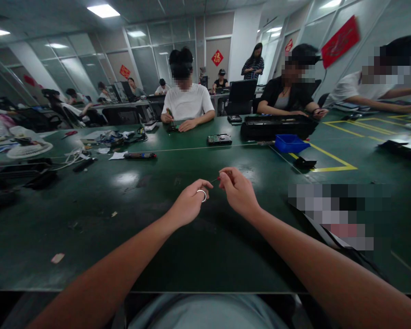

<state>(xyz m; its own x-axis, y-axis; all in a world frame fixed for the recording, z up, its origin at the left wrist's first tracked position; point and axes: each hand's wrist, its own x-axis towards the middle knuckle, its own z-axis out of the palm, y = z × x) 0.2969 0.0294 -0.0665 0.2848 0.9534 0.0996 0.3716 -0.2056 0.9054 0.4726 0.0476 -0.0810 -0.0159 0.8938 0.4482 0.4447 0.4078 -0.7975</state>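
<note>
In front of me, both hands are raised over the green table (pixel 150 256). My right hand (pixel 238 192) is closed, its thumb and fingers pinching a thin dark rod or wire with a red part (pixel 219 178); its exact kind is too small to tell. The thin length points left to the fingertips of my left hand (pixel 192 198). That hand is curled closed, with a ring on one finger, and its thumb and forefinger meet at the thin end.
A screwdriver-like tool (pixel 140 156) lies ahead to the left, near tangled cables (pixel 118 137). Farther off are a hard drive (pixel 219 139), a blue bin (pixel 290 143) and a long black casing (pixel 277 127). A blurred-out flat object (pixel 339 219) lies right. Co-workers sit opposite.
</note>
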